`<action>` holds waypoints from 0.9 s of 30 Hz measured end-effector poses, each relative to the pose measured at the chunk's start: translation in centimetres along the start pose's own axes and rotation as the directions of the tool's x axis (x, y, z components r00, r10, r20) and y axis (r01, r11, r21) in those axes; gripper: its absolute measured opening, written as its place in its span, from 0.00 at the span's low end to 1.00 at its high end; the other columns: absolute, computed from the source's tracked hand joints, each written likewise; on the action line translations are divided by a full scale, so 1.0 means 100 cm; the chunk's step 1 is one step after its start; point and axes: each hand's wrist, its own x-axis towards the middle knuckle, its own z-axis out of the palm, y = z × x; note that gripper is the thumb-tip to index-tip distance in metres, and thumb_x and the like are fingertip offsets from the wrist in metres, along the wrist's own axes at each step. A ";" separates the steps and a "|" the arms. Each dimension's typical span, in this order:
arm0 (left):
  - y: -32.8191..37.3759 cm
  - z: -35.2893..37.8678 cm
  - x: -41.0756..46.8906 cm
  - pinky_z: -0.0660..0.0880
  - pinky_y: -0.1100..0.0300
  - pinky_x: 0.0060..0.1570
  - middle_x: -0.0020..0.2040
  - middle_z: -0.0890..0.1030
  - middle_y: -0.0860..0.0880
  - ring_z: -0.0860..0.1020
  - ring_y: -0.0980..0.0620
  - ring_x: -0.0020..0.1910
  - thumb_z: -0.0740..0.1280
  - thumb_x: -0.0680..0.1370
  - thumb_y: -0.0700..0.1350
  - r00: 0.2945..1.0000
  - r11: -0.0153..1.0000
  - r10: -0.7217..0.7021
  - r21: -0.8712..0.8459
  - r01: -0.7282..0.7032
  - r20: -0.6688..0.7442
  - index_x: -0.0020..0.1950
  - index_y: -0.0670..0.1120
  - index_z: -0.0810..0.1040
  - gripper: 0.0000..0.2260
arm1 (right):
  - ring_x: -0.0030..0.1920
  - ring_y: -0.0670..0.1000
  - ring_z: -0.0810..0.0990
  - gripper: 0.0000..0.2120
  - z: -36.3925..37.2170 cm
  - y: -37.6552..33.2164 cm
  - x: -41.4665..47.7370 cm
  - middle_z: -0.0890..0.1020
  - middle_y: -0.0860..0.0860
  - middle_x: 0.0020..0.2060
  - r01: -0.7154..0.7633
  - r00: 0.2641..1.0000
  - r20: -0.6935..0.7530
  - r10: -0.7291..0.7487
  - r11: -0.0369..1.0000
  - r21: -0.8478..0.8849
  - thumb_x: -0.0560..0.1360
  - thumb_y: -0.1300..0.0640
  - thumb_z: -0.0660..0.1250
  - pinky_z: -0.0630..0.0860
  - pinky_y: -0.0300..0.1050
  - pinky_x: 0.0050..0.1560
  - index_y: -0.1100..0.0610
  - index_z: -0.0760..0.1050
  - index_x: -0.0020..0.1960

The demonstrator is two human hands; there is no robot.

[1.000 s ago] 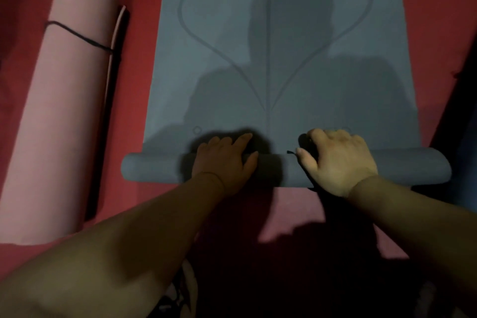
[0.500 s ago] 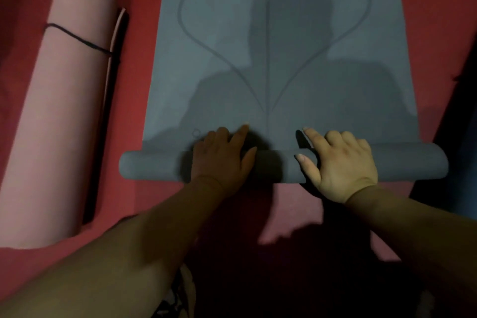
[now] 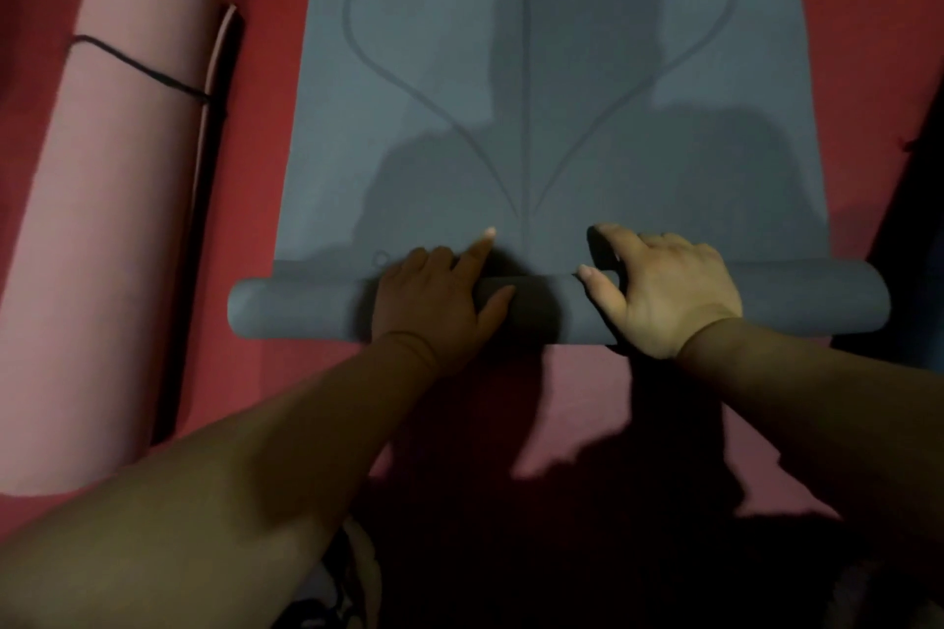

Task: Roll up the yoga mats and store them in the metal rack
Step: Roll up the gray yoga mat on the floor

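A grey yoga mat with a curved line pattern lies flat on the red floor, stretching away from me. Its near end is wound into a thin roll lying crosswise. My left hand rests palm-down on the roll left of centre, index finger straight and reaching onto the flat part. My right hand presses on the roll right of centre, fingers draped over its far side, thumb pointing left. A pink mat lies fully rolled at the left, tied with a black cord. No metal rack is visible.
Red floor covering shows between the two mats and in front of the roll. A dark object borders the grey mat at the right edge. My shadow falls across the flat mat.
Both hands have pushed the grey roll a little farther away from me, and my fingers have reached forward over it. The pink mat has not moved.
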 end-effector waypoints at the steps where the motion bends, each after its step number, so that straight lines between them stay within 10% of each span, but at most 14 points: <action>1: 0.000 -0.001 0.003 0.67 0.48 0.55 0.59 0.78 0.44 0.75 0.41 0.58 0.42 0.75 0.69 1.000 1.000 0.002 0.008 -0.002 0.018 0.82 0.58 0.55 0.36 | 0.52 0.59 0.80 0.30 0.000 0.000 0.001 0.83 0.52 0.48 0.000 1.000 0.000 0.000 1.000 0.008 0.77 0.30 0.46 0.71 0.52 0.48 0.46 0.67 0.69; 18: -0.003 -0.010 0.030 0.73 0.49 0.54 0.59 0.82 0.41 0.78 0.38 0.60 0.54 0.80 0.67 0.994 0.985 -0.068 -0.152 0.080 0.087 0.82 0.57 0.55 0.32 | 0.44 0.61 0.76 0.28 0.005 0.000 -0.010 0.79 0.54 0.42 0.008 0.979 -0.201 -0.018 0.999 -0.051 0.78 0.34 0.53 0.69 0.54 0.45 0.52 0.75 0.66; 27: -0.003 0.014 0.006 0.71 0.49 0.45 0.49 0.78 0.39 0.77 0.37 0.45 0.55 0.78 0.63 0.965 0.999 0.022 -0.035 -0.032 -0.261 0.71 0.50 0.77 0.28 | 0.48 0.59 0.78 0.28 0.000 0.005 0.008 0.81 0.51 0.44 -0.013 0.991 -0.130 0.008 0.999 -0.045 0.78 0.32 0.49 0.67 0.52 0.46 0.48 0.77 0.60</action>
